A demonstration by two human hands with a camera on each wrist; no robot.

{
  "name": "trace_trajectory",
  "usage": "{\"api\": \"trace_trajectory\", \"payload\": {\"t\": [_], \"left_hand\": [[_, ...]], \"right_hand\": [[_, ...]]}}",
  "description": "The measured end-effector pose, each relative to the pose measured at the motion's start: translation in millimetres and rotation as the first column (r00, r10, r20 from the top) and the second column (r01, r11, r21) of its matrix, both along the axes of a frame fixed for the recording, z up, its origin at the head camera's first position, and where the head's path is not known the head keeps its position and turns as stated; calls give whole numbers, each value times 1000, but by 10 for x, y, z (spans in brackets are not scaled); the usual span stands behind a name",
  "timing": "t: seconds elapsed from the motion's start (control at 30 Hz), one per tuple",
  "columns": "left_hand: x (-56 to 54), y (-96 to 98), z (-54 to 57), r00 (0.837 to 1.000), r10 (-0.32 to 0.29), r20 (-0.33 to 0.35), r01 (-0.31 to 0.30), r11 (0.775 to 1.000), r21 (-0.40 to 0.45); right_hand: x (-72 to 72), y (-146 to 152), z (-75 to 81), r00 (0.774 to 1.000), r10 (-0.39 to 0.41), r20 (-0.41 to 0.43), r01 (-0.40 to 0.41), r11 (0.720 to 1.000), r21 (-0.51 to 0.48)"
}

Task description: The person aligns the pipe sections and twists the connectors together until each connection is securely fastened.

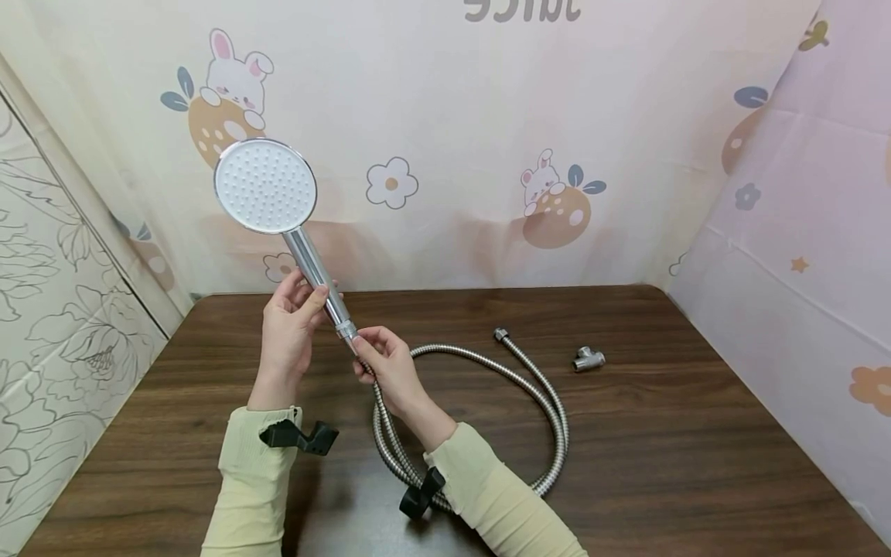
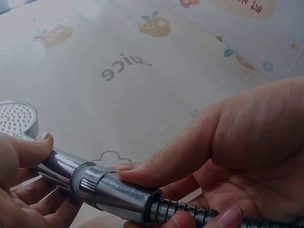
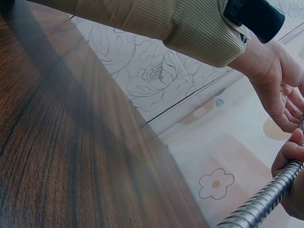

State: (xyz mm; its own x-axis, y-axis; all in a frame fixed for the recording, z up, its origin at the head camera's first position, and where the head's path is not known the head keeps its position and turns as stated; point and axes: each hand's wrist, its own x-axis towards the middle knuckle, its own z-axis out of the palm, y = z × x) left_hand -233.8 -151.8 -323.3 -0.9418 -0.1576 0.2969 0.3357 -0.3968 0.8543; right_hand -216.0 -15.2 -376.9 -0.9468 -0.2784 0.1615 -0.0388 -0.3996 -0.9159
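- Left grip curls round the handle of the chrome, white-faced shower head.
- Right grip pinches the ribbed silver hose's end.
- Long axis slants, round face up-left.

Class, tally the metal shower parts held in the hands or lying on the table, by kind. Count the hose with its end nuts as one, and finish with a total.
Shower head: 1
Flexible hose: 1
Small fitting: 1
Total: 3
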Motion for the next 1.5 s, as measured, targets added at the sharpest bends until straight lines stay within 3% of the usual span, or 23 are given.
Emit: {"api": "trace_trajectory", "payload": {"t": [0.43, 0.67, 1.5], "left_hand": [[0, 9, -2, 1000, -4, -2, 4, 1000, -12], [-1, 10, -12, 1000, -15, -8, 15, 1000, -27], [2, -2, 1, 1000, -10, 0, 10, 1000, -13]], "right_hand": [[-4, 10, -4, 1000, 20, 2, -20, 999, -24], [10, 13, 3, 998, -19, 53, 17, 999, 45], [5, -9, -13, 998, -48, 51, 47, 998, 37]]}}
